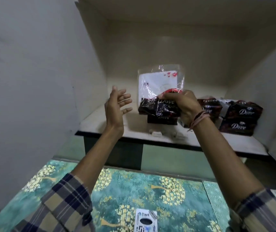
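My right hand [182, 104] grips a clear plastic packet [160, 84] that holds a white card above and a dark item with "Dove" lettering [157, 106] below. I hold it just above the white shelf [100, 121], over another dark Dove packet [162, 118] lying there. My left hand [117, 106] hovers to the left of the packet, palm turned toward it, fingers straight and spread, touching nothing.
A stack of dark Dove packets [239, 118] lies on the shelf at the right. Small white pieces [157, 133] sit near the shelf's front edge. Walls close in on the left, back and right. Below, a teal floral surface [134, 190] carries a white "Dart" packet [145, 221].
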Action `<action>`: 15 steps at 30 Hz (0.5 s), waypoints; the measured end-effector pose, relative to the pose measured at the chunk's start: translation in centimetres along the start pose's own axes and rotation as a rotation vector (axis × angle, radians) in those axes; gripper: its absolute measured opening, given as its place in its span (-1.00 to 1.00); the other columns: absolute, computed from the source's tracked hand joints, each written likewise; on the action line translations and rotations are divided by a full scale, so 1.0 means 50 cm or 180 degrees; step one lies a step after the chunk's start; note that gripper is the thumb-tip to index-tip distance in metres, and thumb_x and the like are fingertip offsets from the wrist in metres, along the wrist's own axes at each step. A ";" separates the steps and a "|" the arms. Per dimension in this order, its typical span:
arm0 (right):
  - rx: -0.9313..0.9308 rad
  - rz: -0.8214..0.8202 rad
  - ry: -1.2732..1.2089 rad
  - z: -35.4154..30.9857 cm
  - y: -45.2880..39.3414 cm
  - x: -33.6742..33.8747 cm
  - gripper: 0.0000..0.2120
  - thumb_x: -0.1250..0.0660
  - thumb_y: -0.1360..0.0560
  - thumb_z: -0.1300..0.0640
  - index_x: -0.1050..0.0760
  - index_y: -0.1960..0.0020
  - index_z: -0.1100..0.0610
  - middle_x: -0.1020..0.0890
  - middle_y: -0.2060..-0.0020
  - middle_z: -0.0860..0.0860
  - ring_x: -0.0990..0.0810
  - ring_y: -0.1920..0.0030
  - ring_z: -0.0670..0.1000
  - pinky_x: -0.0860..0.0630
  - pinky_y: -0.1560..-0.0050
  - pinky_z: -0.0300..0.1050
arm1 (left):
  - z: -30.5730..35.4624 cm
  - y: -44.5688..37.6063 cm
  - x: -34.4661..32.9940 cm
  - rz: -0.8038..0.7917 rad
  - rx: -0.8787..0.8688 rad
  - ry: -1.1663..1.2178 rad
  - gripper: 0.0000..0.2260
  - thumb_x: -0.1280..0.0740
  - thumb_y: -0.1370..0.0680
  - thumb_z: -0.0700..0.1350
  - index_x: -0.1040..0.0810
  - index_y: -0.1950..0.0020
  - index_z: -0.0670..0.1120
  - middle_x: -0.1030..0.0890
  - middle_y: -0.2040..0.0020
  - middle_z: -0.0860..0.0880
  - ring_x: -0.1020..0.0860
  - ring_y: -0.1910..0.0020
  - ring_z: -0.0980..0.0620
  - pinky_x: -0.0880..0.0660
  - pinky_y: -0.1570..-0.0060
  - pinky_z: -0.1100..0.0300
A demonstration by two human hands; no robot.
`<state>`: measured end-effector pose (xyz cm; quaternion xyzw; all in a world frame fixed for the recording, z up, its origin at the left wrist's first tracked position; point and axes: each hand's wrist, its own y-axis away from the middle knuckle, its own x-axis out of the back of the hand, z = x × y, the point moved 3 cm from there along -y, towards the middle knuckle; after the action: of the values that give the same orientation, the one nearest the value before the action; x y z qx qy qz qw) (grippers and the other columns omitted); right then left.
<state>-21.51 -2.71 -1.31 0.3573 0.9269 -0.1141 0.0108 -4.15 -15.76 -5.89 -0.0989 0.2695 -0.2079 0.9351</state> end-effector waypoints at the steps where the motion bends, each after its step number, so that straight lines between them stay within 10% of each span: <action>1: 0.0084 -0.0077 -0.0212 0.022 0.032 0.002 -0.59 -0.59 -0.28 0.38 -0.61 -0.11 0.40 -0.73 0.07 0.25 -0.73 0.11 0.23 -0.69 0.06 0.10 | -0.007 0.022 0.012 0.0038 -0.0021 0.0085 -0.54 -0.15 -0.67 0.20 -0.63 -0.22 -0.11 -0.70 -0.08 -0.11 -0.67 -0.08 -0.08 -0.58 -0.05 -0.04; 10: -0.0068 -0.0363 -0.0989 0.353 0.284 0.056 -0.76 -0.47 -0.35 0.44 -0.59 0.02 0.27 -0.71 0.22 0.06 -0.70 0.19 0.11 -0.64 0.11 -0.02 | -0.189 0.249 0.182 0.0445 0.0168 0.0463 -0.55 -0.16 -0.68 0.12 -0.61 -0.24 -0.22 -0.66 0.03 -0.12 -0.61 0.03 -0.06 -0.53 0.01 0.07; 15: -0.0839 -0.0325 -0.1050 0.557 0.350 0.081 -0.55 -0.48 -0.37 0.47 -0.55 -0.23 0.30 -0.68 -0.07 0.27 -0.67 -0.09 0.33 -0.60 -0.10 0.33 | -0.333 0.334 0.266 0.0738 0.0684 0.0165 -0.58 -0.15 -0.68 0.11 -0.62 -0.20 -0.19 -0.66 0.01 -0.12 -0.60 0.01 -0.05 -0.50 -0.05 0.01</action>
<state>-14.59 6.42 -32.39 0.2818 0.9364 -0.0493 0.2032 2.60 -7.95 -30.93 0.0388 0.2793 -0.1286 0.9508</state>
